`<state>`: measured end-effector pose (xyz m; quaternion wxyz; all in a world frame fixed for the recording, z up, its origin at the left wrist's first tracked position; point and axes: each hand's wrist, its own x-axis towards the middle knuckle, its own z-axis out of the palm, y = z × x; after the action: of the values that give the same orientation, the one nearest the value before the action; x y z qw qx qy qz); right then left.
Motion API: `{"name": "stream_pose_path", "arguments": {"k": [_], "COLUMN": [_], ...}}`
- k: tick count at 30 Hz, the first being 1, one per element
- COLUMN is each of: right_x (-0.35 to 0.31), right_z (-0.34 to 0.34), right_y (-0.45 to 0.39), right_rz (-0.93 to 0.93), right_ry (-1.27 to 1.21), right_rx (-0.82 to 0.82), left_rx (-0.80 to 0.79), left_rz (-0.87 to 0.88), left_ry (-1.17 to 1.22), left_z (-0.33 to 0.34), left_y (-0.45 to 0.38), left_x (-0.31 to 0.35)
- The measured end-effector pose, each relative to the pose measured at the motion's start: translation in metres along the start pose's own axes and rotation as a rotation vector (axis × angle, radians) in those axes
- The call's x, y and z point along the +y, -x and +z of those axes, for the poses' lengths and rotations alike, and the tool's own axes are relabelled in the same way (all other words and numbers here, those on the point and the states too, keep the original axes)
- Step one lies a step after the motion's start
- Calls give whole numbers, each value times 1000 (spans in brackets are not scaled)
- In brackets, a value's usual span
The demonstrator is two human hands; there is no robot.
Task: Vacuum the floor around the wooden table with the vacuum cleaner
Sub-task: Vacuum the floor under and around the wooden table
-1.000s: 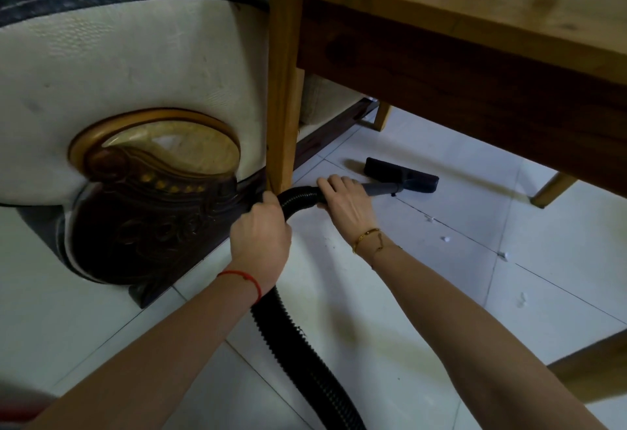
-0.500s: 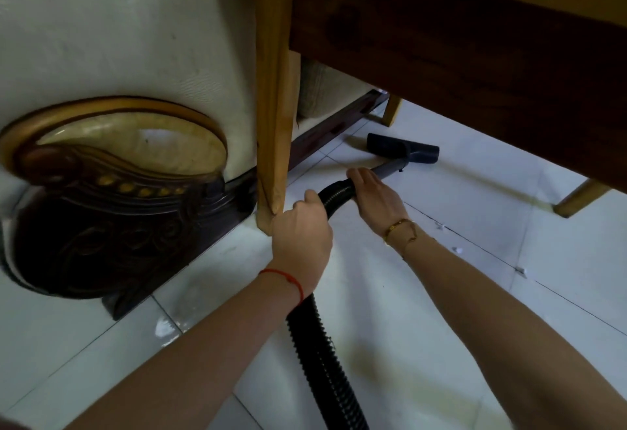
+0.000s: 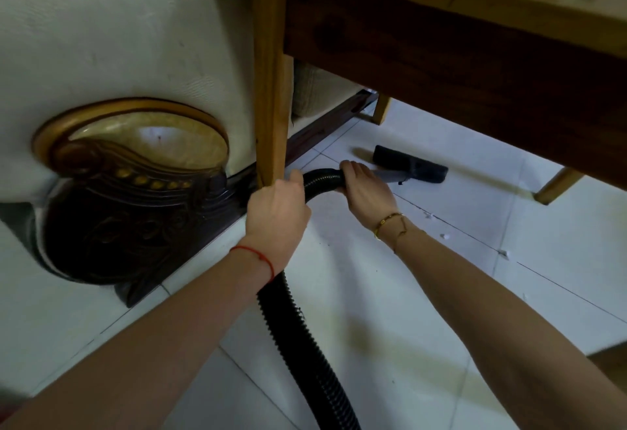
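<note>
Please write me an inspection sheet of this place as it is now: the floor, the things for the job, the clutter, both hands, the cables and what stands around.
Surface: white tiled floor, glossy.
Job's things: black ribbed hose leads to a flat nozzle lying on the floor under the wooden table.
Clutter: small white scraps on the tiles to the right of the hands.
Grippers: left hand grips the hose beside the table leg; right hand holds its front end.
Cables: nothing seen.
Surroundings: cream sofa with dark carved base, close to the table leg.

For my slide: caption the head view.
Both hands steer the vacuum hose, nozzle under the wooden table.
</note>
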<state>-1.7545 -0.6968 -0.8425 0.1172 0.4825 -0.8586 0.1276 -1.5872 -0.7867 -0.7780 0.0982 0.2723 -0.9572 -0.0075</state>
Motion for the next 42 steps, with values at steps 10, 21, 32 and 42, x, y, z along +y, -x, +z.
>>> {"name": "stream_pose_path", "arguments": {"k": [10,21,32,42], "right_x": [-64,-64,15,83], "right_z": [-32,-56,-46,-36], "right_y": [14,33,85,108], "right_rz": [23,103,127,243], "right_ry": [-65,11,29,41], "right_rx": [135,166,-87,-156], "left_rx": [133,161,-12,-119], "left_rz": [-15,88,221,346], "left_ry": [88,133,116,78], "left_z": [-66,-82,-25,14], "left_y": [26,22,31,19], "left_x": [-47,-44,13,74]}}
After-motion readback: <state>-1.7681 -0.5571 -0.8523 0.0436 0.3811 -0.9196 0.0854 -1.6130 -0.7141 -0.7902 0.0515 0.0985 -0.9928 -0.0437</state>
